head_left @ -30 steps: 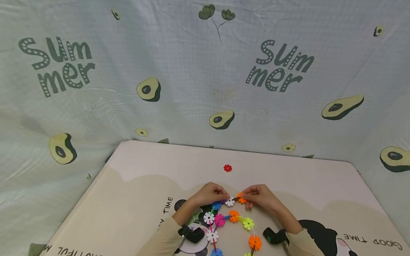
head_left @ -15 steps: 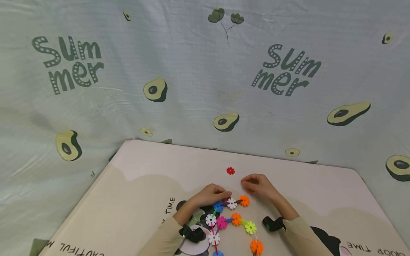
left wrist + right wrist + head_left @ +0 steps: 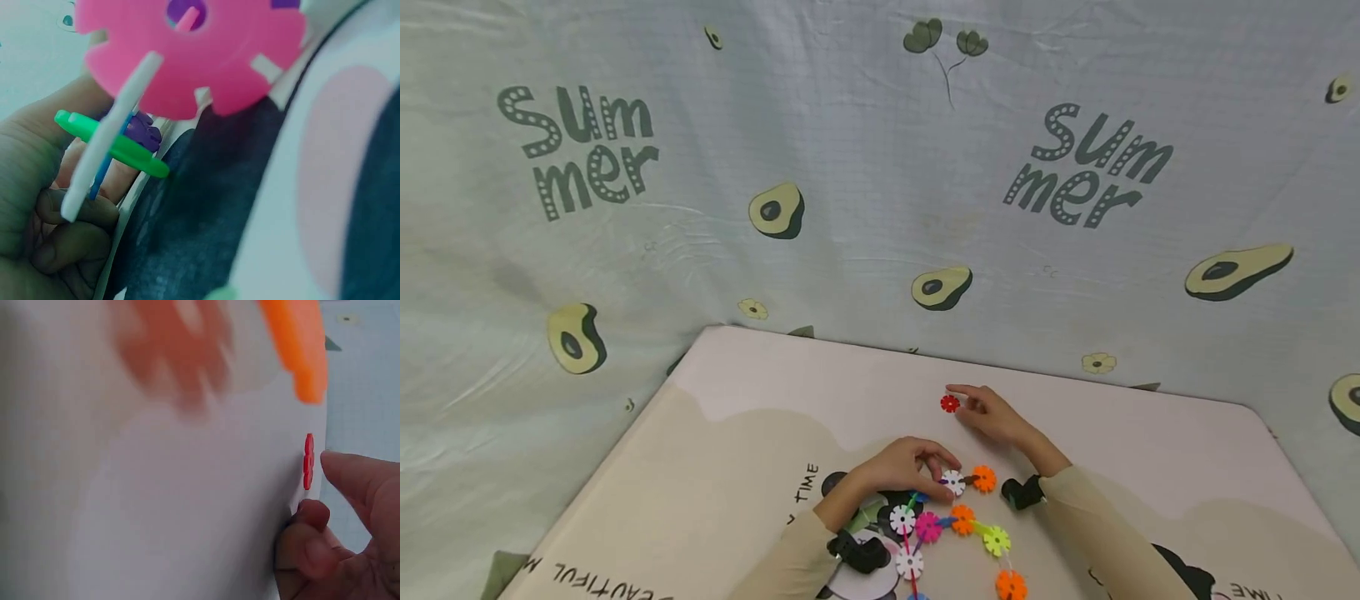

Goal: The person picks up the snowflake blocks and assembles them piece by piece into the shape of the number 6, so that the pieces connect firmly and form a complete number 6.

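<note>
Toward the far side of the table, my right hand (image 3: 992, 417) reaches a loose red notched disc (image 3: 950, 404). Its thumb and index finger are spread beside the disc, with a gap visible in the right wrist view. My left hand (image 3: 904, 467) has its thumb and index finger curled round the white notched disc (image 3: 953, 482) in a chain of flower-shaped discs. An orange disc (image 3: 984, 478) ends that chain, joined by a brown one. The hand partly hides a blue disc. In the left wrist view, a pink disc (image 3: 206, 62) and a green disc (image 3: 112, 144) stand before the fingers.
Below the hands, a linked run holds a magenta disc (image 3: 928, 527), a yellow-green disc (image 3: 997, 541) and another orange disc (image 3: 1011, 585). The pale table (image 3: 715, 475) bears printed pandas and lettering. A printed curtain (image 3: 850, 167) hangs behind it.
My right hand has left the orange disc and moved up to the loose red disc. The left thumb and index finger have spread apart around the white disc. The head view has shifted slightly.
</note>
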Motion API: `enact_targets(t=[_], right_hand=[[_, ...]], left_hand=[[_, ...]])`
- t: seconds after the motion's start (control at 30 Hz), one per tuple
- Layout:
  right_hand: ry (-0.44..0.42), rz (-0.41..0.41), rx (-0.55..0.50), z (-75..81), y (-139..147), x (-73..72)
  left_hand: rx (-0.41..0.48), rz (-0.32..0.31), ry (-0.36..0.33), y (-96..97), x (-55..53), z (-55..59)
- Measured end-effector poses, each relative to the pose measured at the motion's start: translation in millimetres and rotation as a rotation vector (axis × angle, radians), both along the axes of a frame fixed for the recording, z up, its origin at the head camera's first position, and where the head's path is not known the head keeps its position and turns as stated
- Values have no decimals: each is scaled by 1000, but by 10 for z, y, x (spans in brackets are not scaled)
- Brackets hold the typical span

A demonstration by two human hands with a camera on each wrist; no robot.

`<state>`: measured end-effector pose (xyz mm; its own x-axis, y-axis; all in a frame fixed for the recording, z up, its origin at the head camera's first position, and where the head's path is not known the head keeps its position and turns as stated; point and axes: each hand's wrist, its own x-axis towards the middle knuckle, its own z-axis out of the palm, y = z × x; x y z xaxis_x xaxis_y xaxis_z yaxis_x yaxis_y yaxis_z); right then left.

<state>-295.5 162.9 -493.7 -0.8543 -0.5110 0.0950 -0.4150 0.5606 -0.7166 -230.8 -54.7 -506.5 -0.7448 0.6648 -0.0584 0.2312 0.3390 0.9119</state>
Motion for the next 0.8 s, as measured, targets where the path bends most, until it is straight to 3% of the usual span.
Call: enact_targets(t=[0.23, 0.63, 0.8], right_hand=[[8, -32, 63, 35, -28, -14], [-195, -163, -65, 54, 130, 149], [-241, -154, -132, 69, 233, 287]], left_hand=[[9, -23, 8, 7, -5, -7], [-24, -20, 48, 8, 6, 11], [-23, -10, 60, 22, -1, -6]])
